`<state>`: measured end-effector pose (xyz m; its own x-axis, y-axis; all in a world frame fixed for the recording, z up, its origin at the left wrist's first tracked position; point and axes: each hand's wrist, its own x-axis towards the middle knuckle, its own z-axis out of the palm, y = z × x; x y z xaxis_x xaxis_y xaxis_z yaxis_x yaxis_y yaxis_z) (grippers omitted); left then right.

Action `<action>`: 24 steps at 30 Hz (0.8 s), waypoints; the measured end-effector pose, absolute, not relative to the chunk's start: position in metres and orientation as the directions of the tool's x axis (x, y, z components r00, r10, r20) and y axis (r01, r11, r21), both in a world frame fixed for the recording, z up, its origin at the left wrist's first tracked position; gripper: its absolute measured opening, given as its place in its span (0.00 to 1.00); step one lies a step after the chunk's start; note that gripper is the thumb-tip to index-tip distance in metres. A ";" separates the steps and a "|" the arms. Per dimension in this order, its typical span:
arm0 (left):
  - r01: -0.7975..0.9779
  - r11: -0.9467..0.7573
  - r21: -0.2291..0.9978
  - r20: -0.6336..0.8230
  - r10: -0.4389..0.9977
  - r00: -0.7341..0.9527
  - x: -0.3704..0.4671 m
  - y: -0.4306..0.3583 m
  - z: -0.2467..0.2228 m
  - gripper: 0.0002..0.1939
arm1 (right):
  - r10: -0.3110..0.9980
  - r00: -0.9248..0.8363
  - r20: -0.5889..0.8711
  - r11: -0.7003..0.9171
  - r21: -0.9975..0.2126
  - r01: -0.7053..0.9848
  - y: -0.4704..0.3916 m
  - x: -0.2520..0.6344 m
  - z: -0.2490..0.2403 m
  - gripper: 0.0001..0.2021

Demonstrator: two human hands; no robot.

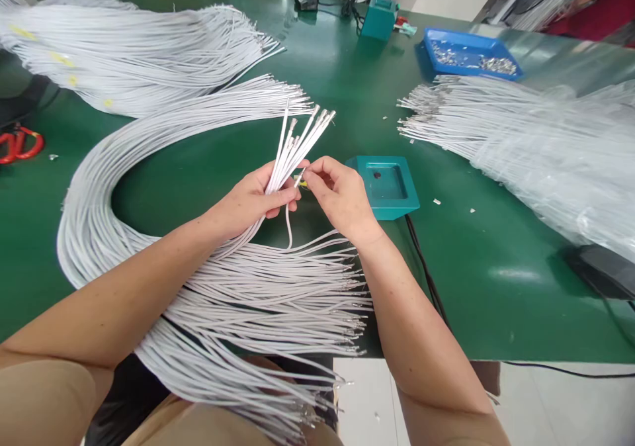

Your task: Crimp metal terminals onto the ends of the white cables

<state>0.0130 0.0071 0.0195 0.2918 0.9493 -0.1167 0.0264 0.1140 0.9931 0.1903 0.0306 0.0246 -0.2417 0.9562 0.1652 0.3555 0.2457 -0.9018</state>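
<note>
In the head view my left hand (265, 194) is closed around a small bunch of white wires (295, 145), whose metal-tipped ends stick up past the fingers. Between my two hands one wire (288, 224) loops away from the bunch, its metal terminal (298, 178) at the fingertips. My right hand (342, 194) pinches at that wire's tip, thumb against index finger. Below the hands a large bent bundle of white wires (94, 194) curves round, with its loose ends fanned out (297, 287). Just behind my right hand stands a teal device (409, 194), partly hidden by it.
Further wire bundles lie at the back left (149, 55) and right (536, 135). A blue tray (473, 69) holds small metal parts. Red-handled scissors (22, 145) are at the left, another teal device (380, 19) at the back. A black cable (426, 267) runs over the table edge.
</note>
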 end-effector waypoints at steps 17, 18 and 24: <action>0.097 0.056 0.994 -0.082 0.953 0.290 0.010 0.010 0.017 0.22 | 0.926 -0.337 -0.168 -0.178 -0.984 0.003 0.036 0.194 0.030 0.16; 0.098 0.051 0.994 -0.078 0.953 0.293 0.010 0.010 0.017 0.20 | 0.924 -0.350 -0.156 -0.168 -0.986 -0.005 0.037 0.194 0.029 0.19; 0.105 0.011 0.994 -0.047 0.937 0.347 0.012 0.011 0.018 0.16 | 0.887 -0.424 -0.185 -0.230 -0.972 -0.056 0.036 0.196 0.027 0.29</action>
<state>0.0120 0.0110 0.0181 0.3475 0.9365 -0.0467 0.1049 0.0107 0.9944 0.1957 0.0362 0.0274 -0.4239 0.8866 -0.1849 -0.0563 -0.2296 -0.9717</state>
